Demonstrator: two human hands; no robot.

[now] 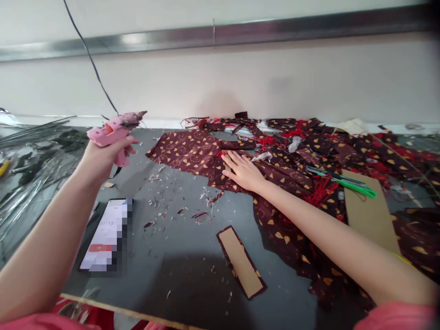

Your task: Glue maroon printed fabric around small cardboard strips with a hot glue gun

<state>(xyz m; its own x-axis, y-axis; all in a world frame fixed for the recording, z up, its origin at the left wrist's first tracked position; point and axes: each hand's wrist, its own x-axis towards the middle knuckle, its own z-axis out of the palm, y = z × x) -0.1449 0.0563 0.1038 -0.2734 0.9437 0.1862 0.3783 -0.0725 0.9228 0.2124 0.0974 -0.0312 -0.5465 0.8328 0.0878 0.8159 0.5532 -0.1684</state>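
A pink glue gun (115, 130) is gripped in my left hand (113, 149), raised above the table's left side with its dark nozzle pointing right. My right hand (242, 172) lies with fingers stretched out on maroon fabric (185, 149) printed with yellow leaf shapes. Beneath those fingers a bit of brown cardboard (227, 167) shows; most of it is hidden. Closer to me lies a cardboard strip (242, 261) edged with the same maroon fabric.
A phone (106, 233) lies at left, near dark wires (37, 133). Fabric scraps and red threads (321, 190) cover the right, with green-handled scissors (357, 184) on a cardboard sheet (369, 215). The gun's cord (91, 55) hangs from above before the wall.
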